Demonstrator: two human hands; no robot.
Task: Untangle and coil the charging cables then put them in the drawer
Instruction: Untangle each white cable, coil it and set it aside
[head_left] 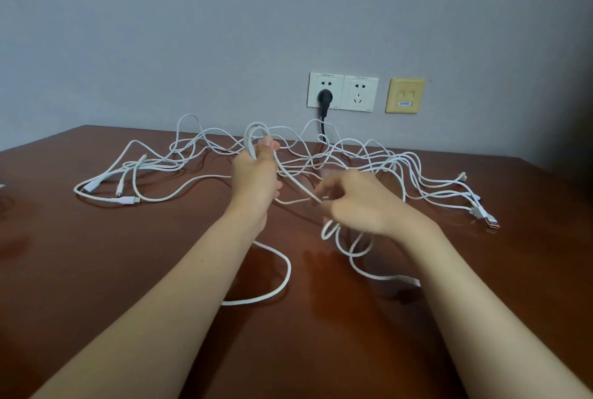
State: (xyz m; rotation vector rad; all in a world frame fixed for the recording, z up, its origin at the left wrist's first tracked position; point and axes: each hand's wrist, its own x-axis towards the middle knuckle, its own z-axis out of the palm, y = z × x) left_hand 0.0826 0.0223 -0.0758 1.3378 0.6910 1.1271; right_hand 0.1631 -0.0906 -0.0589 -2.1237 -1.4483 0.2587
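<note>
The left hand [255, 175] is raised above the glossy red-brown wooden counter [128, 270], fingers curled round a small coil of white cable [252, 137] whose loops stand up past the thumb. This grip appears meant to stop the finished turns from springing open. The right hand [359, 204], slightly blurred, pinches a single white strand [296, 182] between thumb and fingertips. The strand runs taut up to the left hand, apparently held so that the next turn can be fed onto the coil. Below the hands a loose run of the same white cable [289, 270] lies in wide curves on the counter, so this cable is judged only partly wound. The remaining white charging cables [398, 164] lie tangled across the rear of the counter, crossing one another repeatedly, with connector ends fanned out at far left [128, 199] and far right [491, 222]. None of these appears sorted. On the grey wall behind, a black plug [324, 97] sits in a white double socket plate [359, 92], beside a beige data plate [406, 95]. No drawer is in view. The task is judged to be at an early stage.
</note>
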